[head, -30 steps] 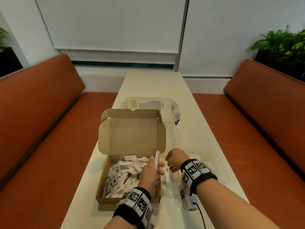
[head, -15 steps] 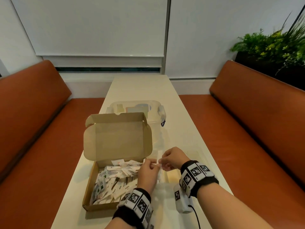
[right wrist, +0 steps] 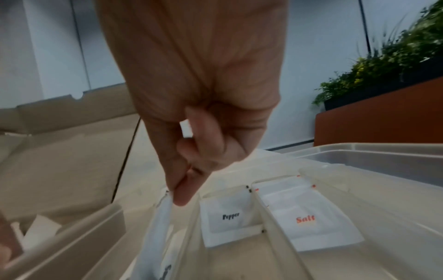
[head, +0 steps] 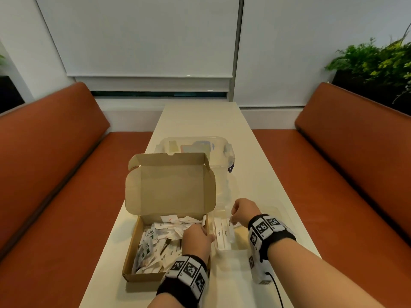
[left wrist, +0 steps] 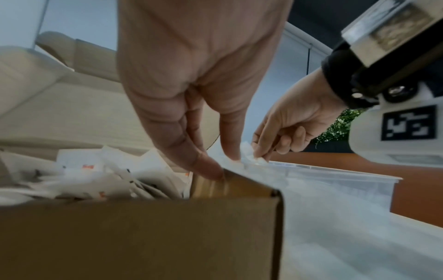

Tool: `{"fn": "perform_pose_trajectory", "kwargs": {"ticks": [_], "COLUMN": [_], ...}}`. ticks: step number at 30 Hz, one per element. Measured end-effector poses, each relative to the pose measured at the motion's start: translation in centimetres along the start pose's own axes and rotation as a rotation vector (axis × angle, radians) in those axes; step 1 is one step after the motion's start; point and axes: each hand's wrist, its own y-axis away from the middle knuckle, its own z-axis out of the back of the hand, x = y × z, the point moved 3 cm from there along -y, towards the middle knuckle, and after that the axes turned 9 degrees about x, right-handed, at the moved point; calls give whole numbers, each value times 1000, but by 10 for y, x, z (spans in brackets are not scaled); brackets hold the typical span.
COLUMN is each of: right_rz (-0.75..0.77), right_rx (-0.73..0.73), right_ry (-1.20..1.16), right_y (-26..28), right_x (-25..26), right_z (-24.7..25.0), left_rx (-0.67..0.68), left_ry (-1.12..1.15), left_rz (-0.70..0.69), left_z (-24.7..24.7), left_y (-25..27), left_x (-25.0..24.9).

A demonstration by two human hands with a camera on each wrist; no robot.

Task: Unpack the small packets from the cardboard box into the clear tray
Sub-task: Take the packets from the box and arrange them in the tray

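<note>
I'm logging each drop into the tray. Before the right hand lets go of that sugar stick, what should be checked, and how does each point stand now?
1. Right hand has a grip on the long white sugar stick: ok.
2. Stick is over the clear plastic divided tray, left compartment: ok.
3. Sticks already there lie flat, lengthwise: ok.
4. Square white pepper packet and salt packet sit in separate compartments: ok.
5. Left hand rests at the brown cardboard box edge, outside the tray: ok.
6. Stick's lower end touching the bottom: cannot tell.
</note>
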Motion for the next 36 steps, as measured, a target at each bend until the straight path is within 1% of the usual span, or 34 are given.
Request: {"fn": "perform_pose_trajectory", "kwargs": {"ticks": [3,7,11,14,19,24,28,33,36], "right_rz": [-4,-51,-81,-68,-24,-5,-18,-29,-20], "right_rx": [28,116,138,112,57,99,78,132,104], "right_ry": [146,264,279,285,358,403,370,348,379], "right_y": [-6,-16,-25,-27,-27,-26,-24,-20,-17], "right_x": [8,13,14,13,15,18,21,19,17], "right_z": [-6,-18,-25,-27,-30,-40,-39,-43,-42], "left_rx": [7,12,21,23,23,15,14,26,28], "left_ry": [-10,-47,-44,-40,-51,-58,-66,-84,-83], "left_rz": [6,0,-4,-3,-8,-8,-20,-20,-18], "left_z": [1,0,-1,-1,-2,-2,-2,-3,-2], "left_y": [-2,-5,-8,-9,-9,-9,-9,-9,-8], "left_x": [0,2,4,5,5,5,5,4,3]}}
